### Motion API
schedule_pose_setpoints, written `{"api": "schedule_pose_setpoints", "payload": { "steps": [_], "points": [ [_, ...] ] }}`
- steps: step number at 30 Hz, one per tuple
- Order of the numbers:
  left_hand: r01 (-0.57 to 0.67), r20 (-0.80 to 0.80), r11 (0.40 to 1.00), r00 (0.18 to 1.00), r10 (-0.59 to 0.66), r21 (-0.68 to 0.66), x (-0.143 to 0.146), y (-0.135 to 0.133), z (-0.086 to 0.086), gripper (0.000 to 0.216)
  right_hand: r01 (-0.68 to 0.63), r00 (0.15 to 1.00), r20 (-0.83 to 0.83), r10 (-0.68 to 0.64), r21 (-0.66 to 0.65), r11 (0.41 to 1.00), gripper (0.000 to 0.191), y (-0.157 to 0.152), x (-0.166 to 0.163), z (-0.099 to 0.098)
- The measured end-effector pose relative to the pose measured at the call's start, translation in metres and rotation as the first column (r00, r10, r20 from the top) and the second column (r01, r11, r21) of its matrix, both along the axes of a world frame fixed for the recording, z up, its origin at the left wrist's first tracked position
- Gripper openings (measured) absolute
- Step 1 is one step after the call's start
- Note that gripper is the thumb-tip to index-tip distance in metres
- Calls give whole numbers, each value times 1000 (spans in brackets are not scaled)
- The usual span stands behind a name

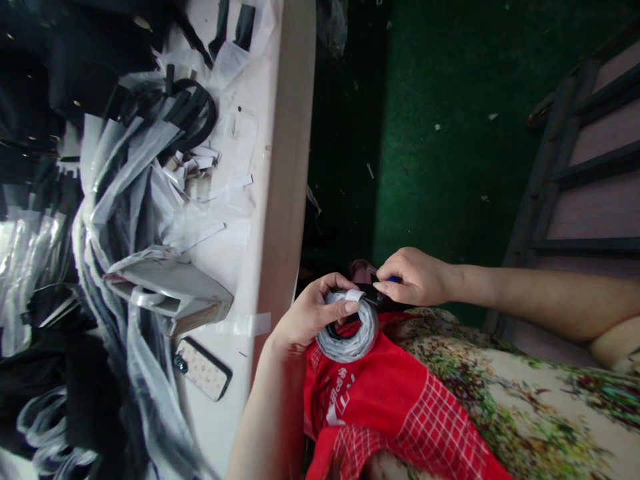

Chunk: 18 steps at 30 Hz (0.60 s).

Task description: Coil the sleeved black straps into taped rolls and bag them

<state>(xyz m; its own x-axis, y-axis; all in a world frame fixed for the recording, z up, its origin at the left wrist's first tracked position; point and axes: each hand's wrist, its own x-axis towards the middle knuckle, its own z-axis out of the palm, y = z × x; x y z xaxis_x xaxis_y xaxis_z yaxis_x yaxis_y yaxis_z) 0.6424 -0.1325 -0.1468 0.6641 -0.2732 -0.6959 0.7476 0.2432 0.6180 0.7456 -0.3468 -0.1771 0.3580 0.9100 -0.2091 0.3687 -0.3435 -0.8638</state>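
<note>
My left hand [313, 310] is closed around a coiled black strap wrapped in clear film [350, 333], held over a red checked cloth [380, 407] on my lap. A white tape tab sits on top of the coil under my thumb. My right hand [415, 277] is pinched on a small dark tool with a blue part [383, 293] at the coil's upper edge. Both hands touch the same coil.
A white table [240, 220] on the left carries piles of black straps in plastic sleeves [125, 173], paper strips, a grey stapler-like tool [175, 293] and a phone in a patterned case [203, 368]. Green floor [450, 133] and a metal rack [575, 167] lie to the right.
</note>
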Motion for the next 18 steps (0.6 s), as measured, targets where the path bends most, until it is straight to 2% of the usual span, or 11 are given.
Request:
{"api": "schedule_pose_setpoints", "payload": {
  "steps": [18],
  "points": [
    [-14, 17, 1000, 1000, 15, -8, -7, 0, 1, 42, -21, 1000, 15, 22, -46, 999, 47, 5, -2, 2]
  ]
}}
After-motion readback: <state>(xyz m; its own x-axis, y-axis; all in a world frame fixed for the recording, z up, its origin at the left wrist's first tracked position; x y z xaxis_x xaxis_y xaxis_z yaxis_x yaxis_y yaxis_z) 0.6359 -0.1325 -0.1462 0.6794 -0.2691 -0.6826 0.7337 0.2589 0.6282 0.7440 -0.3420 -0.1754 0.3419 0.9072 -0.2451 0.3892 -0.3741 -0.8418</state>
